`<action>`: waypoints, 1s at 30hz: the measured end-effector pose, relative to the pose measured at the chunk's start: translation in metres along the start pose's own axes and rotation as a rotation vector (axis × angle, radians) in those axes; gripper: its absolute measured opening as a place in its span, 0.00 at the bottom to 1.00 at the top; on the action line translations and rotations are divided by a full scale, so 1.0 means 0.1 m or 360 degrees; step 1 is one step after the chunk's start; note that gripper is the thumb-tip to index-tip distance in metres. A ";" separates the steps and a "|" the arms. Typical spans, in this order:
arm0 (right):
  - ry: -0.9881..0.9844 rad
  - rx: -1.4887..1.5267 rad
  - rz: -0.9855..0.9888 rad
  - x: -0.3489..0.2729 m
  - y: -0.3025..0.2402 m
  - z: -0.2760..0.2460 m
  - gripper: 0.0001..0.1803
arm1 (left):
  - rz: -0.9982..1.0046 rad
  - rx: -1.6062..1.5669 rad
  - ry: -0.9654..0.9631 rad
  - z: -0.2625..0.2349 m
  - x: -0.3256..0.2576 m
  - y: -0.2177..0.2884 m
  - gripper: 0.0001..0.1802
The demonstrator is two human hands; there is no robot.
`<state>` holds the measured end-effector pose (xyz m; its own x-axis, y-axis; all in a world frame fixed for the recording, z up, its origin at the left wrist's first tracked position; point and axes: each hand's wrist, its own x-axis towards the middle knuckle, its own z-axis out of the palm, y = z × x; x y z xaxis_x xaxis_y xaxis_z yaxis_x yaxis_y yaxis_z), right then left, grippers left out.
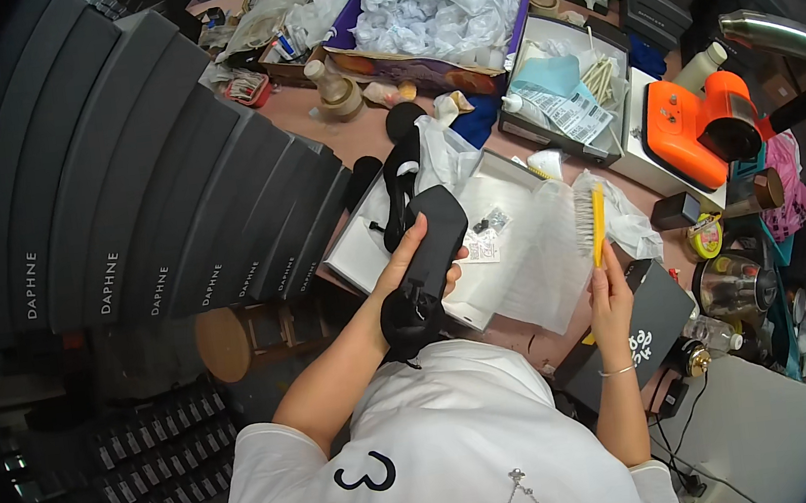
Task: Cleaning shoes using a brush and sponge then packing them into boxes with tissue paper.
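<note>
Left hand (402,262) grips a black, flat-soled shoe (439,225) at frame centre. Right hand (612,301) pinches a yellow-handled, pale-bristled brush (599,221) right of centre, apart from the shoe. Apparent step: brushing; next move likely requires bringing brush to shoe.

Black shoe (437,233), yellow brush (599,224) with pale bristles (584,216) leftward

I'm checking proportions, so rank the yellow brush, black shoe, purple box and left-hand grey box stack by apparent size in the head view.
1. Grey box stack
2. Purple box
3. Black shoe
4. Yellow brush
Nearness may enlarge the stack.
</note>
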<state>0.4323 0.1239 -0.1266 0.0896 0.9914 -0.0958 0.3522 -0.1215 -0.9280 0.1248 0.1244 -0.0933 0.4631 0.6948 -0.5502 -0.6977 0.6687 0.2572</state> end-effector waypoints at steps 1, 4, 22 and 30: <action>-0.0115 0.0013 -0.0016 -0.10 -0.28 0.04 0.22 | 0.0077 0.0045 0.0130 0.09 -0.01 -0.02 0.34; -0.0723 -0.0168 -0.0671 -0.43 -1.00 0.25 0.26 | 0.0180 -0.0032 0.0340 0.06 0.06 -0.11 0.35; -0.1084 -0.0654 -0.0571 -1.30 -0.98 0.36 0.25 | 0.0569 0.0287 0.0284 -0.09 -0.11 0.35 0.31; 0.0052 -0.0314 0.0465 -0.80 -0.02 0.10 0.25 | 0.0496 0.0273 0.0122 0.07 -0.04 0.33 0.32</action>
<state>0.4150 0.0454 -0.1210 0.2418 0.9116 -0.3324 0.4801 -0.4101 -0.7754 0.1039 0.1451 -0.0768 0.1961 0.8546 -0.4808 -0.6940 0.4673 0.5477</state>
